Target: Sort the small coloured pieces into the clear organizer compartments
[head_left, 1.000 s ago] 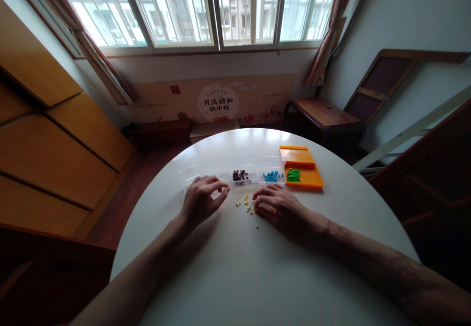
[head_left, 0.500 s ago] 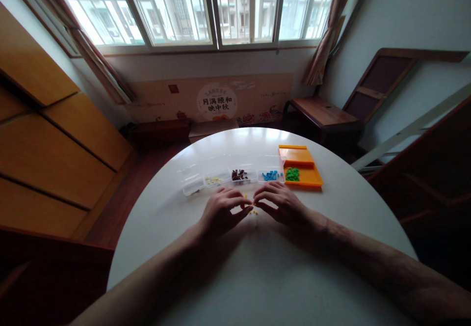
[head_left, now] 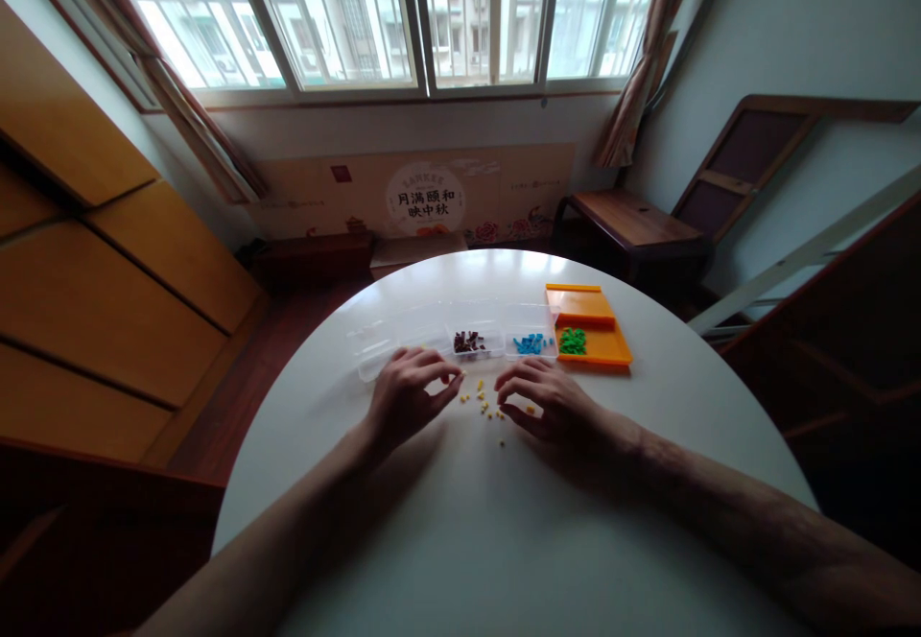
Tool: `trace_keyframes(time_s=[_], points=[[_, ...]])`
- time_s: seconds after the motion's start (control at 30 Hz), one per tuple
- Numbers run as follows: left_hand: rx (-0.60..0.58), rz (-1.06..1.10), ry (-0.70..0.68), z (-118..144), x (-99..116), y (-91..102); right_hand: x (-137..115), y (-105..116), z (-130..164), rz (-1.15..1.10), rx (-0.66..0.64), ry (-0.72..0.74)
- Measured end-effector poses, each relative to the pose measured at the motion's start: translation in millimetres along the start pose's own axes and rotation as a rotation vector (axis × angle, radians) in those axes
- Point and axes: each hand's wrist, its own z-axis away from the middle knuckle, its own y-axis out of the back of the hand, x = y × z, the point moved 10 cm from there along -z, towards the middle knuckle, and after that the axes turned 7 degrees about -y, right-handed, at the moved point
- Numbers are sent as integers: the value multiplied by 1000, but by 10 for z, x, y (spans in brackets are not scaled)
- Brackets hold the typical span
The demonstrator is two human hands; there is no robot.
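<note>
Yellow beads [head_left: 484,404] loose on round white table [head_left: 460,522], perhaps plastic.

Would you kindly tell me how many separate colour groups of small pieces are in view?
4: yellow pieces loose on the table between the hands, dark red pieces and blue pieces in the clear box, green pieces on the orange tray. The left hand may hide more.
</note>
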Motion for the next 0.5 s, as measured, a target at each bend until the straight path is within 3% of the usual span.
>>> trace_keyframes(time_s=[0.13,0.23,0.37,0.5], points=[[17,-151,181,87,-443,203,9,-32,8,-22,-27,-12],[18,-236,254,151,-649,296,30,-46,19,-19,-27,-14],[-3,-274,310,207,-780,306,45,-54,28,-16,-28,-3],[-9,-270,298,193,-749,289,38,-36,21,-17,-32,-7]])
